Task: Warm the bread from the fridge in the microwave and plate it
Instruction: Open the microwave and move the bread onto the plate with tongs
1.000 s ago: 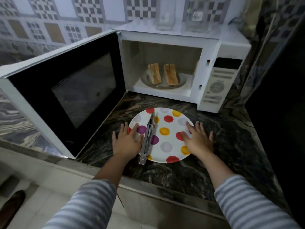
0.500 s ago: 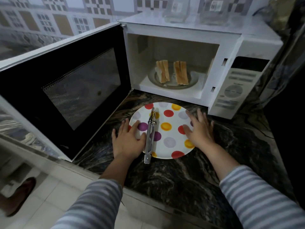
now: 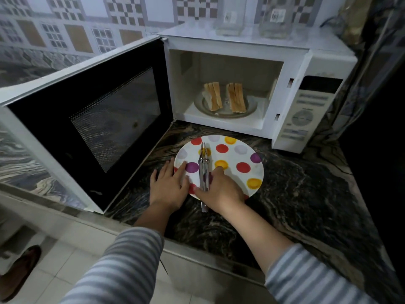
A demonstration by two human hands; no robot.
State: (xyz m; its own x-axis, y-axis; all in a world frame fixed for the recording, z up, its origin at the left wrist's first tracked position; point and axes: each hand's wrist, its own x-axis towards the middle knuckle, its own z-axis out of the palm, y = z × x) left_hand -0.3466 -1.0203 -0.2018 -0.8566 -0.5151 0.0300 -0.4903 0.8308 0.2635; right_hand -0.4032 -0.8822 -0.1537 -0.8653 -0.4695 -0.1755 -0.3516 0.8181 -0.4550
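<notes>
Ahead of your grip the microwave [image 3: 252, 84] stands with its door [image 3: 87, 119] swung wide, and the bread [image 3: 223, 96], two stacks of slices, sits inside on the glass tray [image 3: 225, 111]. Warming looks done by my guess; plating is all left. Under your grip the spotted plate [image 3: 238, 159] lies bare on the bench [image 3: 306, 194]. Your left hand [image 3: 168, 186] lies flat, fingers straight, on the plate's near-left rim. Your right hand [image 3: 221, 189] curls onto the tongs [image 3: 204, 172] that lie across the plate, thumb and fingers seeming to close round the handle
</notes>
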